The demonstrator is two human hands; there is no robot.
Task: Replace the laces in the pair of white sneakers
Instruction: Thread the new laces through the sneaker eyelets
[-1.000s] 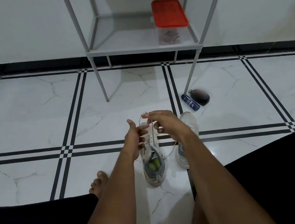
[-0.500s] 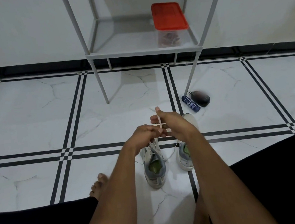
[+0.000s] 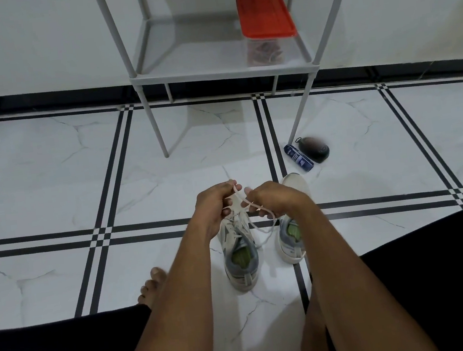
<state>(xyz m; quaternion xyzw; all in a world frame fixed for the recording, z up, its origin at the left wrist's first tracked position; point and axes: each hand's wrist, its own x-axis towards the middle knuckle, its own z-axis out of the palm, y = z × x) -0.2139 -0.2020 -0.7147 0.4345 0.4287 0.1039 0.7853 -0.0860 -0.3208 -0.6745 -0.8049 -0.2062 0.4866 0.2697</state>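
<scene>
Both hands have drawn closer over the toe end of the left-hand sneaker (image 3: 238, 249) than they were a second ago, when the right hand held the lace high and the left hand was spread open beside it. Now the left hand (image 3: 215, 206) is curled, its fingers pinching the lace (image 3: 246, 201) near its top, and the right hand (image 3: 273, 198) is also curled round the same lace, which runs slackly between the two and then loops down toward the shoe's eyelets. The high pull is over; the lace has dropped into a short span between the hands.

Judging by this, the person is working the lace at the front of this sneaker, either crossing the two ends or feeding one toward the next eyelet. Which of these it is cannot be told, since the hands cover the front eyelets. The shoe looks partly laced.

The second sneaker (image 3: 291, 232) stands just beside the first on the tiled floor (image 3: 52, 181), its toe showing past the right hand, its lacing mostly hidden. So the task seems mid-way at best, with this shoe unfinished.

Beyond, a red-lidded container (image 3: 265, 27) sits on the shelf (image 3: 212, 72), well apart from the work.
</scene>
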